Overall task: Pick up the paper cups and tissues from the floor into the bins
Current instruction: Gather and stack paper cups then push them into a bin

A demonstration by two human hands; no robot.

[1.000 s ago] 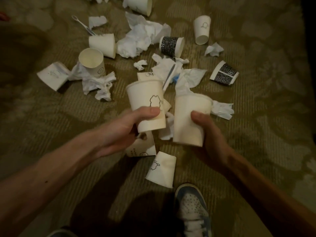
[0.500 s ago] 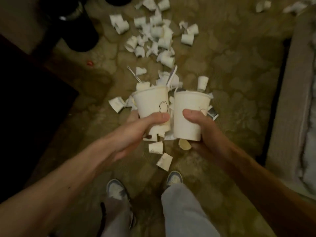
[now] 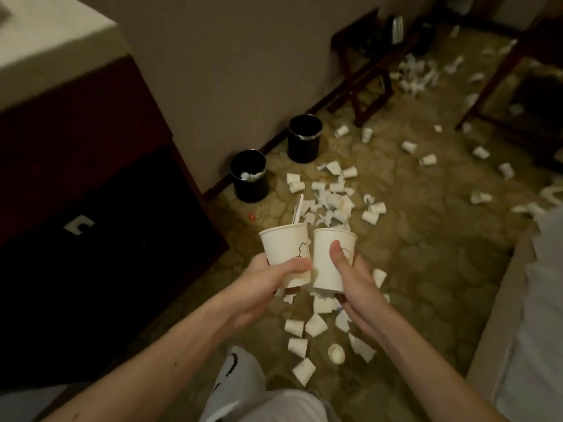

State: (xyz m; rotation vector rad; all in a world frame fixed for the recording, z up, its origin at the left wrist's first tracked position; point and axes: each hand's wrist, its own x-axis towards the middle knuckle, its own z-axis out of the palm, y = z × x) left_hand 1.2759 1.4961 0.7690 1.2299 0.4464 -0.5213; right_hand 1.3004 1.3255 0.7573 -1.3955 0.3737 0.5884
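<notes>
The left hand (image 3: 271,281) grips the left cup (image 3: 285,243) and the right hand (image 3: 356,281) grips the right cup (image 3: 329,263), fingers (image 3: 298,265) curled round each. The cups are upright and touching, probably so the stick (image 3: 298,210) in the left one stays in. Two bins (image 3: 249,178) stand by the wall at the floor's (image 3: 426,254) left edge, with tissues (image 3: 332,202) strewn between.

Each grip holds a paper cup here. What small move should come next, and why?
Probably carry both toward the nearer black bin, ahead and left. The left grip holds the left cup upright, the right grip the right cup, so neither can take more; the bin stands open by the wall with white litter already inside.
</notes>
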